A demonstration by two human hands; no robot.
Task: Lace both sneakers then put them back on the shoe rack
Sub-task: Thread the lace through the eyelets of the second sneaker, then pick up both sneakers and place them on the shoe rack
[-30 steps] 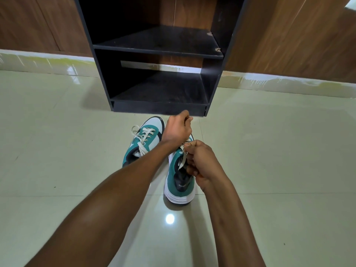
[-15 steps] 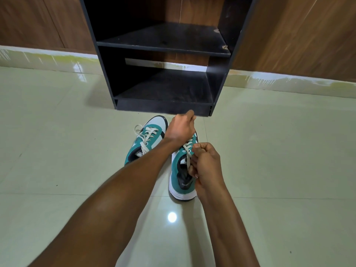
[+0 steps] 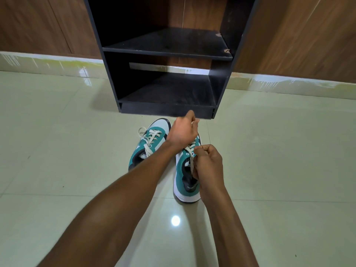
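Two teal and white sneakers stand on the floor in front of the rack. The left sneaker (image 3: 149, 146) is laced with cream laces, a loop lying off its left side. The right sneaker (image 3: 185, 178) sits under both hands, its toe hidden. My left hand (image 3: 183, 131) is over its front, fingers pinched on a cream lace end near the rack's base. My right hand (image 3: 207, 162) is fisted on the other lace (image 3: 192, 158) above the sneaker's tongue.
A black shoe rack (image 3: 169, 53) with two open shelves stands right ahead against a brown wood-panel wall. Glossy pale floor tiles (image 3: 279, 160) spread to both sides, with a light glare spot (image 3: 175, 220) between my forearms.
The view has shifted slightly, bringing the rack and shoes lower in frame. My right hand has edged up toward the eyelets; my left hand stays pinched near the toe.
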